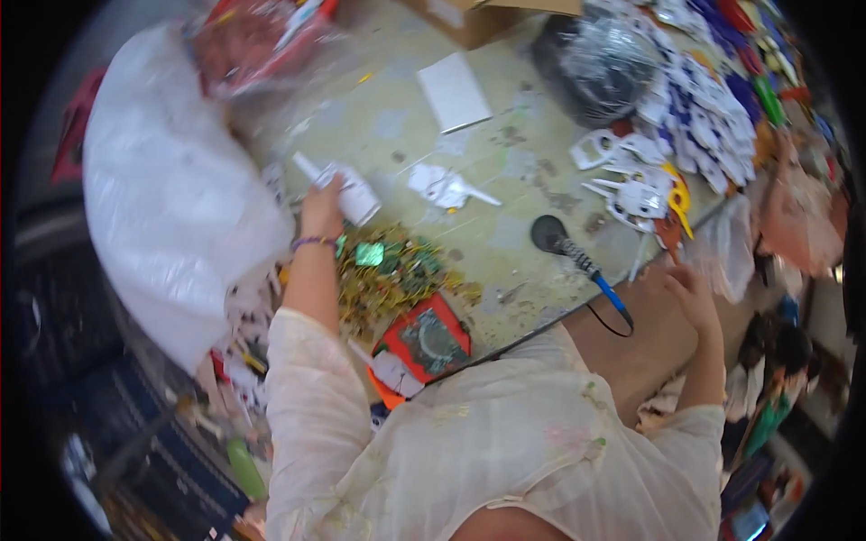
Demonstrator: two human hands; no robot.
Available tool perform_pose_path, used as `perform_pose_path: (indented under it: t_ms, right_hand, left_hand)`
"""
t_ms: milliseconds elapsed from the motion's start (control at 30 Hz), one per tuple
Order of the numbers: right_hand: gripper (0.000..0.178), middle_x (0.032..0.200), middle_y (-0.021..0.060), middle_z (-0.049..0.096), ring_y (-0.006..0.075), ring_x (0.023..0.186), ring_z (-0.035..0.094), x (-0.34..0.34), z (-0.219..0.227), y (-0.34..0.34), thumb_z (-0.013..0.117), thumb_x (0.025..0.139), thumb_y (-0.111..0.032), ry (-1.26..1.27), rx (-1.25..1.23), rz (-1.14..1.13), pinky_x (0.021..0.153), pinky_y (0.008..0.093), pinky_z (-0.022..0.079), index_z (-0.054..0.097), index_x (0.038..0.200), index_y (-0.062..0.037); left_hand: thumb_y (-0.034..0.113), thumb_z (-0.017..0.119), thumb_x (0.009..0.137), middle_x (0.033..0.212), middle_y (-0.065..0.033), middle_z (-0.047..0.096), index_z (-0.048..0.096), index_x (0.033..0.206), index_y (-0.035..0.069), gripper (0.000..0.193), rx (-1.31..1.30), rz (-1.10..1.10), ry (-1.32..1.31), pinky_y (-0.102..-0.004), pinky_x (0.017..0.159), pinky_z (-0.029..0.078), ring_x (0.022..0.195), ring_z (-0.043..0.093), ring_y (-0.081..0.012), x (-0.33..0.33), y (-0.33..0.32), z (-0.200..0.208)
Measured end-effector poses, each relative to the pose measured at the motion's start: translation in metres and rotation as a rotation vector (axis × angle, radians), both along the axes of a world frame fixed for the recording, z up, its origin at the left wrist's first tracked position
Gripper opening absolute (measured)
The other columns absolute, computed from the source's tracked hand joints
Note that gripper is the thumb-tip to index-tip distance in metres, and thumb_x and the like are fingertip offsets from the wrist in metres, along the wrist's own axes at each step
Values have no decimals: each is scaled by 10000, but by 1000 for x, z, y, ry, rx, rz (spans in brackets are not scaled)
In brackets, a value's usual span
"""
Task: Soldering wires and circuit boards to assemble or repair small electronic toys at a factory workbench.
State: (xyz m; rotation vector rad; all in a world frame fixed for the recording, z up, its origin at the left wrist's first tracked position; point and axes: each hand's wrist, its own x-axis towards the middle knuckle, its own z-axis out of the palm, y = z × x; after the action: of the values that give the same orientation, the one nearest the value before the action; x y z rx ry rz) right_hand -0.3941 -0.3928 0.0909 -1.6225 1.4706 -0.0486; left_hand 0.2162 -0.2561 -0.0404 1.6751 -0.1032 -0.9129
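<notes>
At the left of the table my left hand (323,209) is closed around a white plastic casing (361,198) with a narrow arm sticking out at its upper left. Just below it lies a tangle of yellow wires (397,284) with a small green circuit board (370,254) on top. Over by the table's right edge is my right hand (693,296), blurred, below a heap of white plastic parts (639,194); whether its fingers grip anything is unclear. Another white part (444,187) lies mid-table. A blue-handled soldering iron (612,296) rests in a coiled holder with a black round base (548,234).
A large white plastic sack (171,189) bulges along the left side. Close to my body stands a red-orange container (433,338) with a grey inside. Farther back are a white card (454,92), a cardboard box (478,22) and a black wrapped bundle (595,68).
</notes>
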Motion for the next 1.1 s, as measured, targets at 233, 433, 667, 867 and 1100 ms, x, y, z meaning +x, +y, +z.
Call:
perform_pose_path:
  t_ms: [233,433,667,867,1100]
  right_hand:
    - [201,867,50,604,98,784,559,8,15,-4,560,858,-128,-95,-222,-19,674,232,444,572,1011,1]
    - [202,876,54,602,107,793,564,50,35,2,565,858,-137,-87,-191,45,706,236,445,568,1007,0]
    - [197,910,114,611,219,816,605,179,30,-4,572,817,-106,-196,-294,505,731,303,475,572,985,-3]
    - [407,1099,156,527,337,949,539,325,-73,-4,583,725,-62,188,-428,917,814,414,451,523,1128,-85]
    - [598,1185,142,477,326,1028,508,360,-141,-7,588,698,-38,118,-445,964,817,404,469,419,1260,-155]
  left_hand:
    - [145,609,840,964,-82,578,482,1070,-10,304,-124,78,264,-350,720,502,824,592,-197,-54,6,58]
    - [192,558,844,1005,-155,563,432,1113,-70,396,288,-16,-221,-355,593,518,787,610,-232,-26,21,31]
    - [185,505,867,1031,-159,552,383,1167,-63,407,165,93,-139,-386,688,550,875,614,-254,0,1,30]
    - [213,515,826,1084,-278,543,464,1109,-60,397,593,-113,-774,-432,871,412,1011,525,-411,53,16,15]
    - [273,512,822,1073,-267,559,551,1084,-64,429,628,-106,-910,-405,878,413,1024,526,-393,124,65,27]
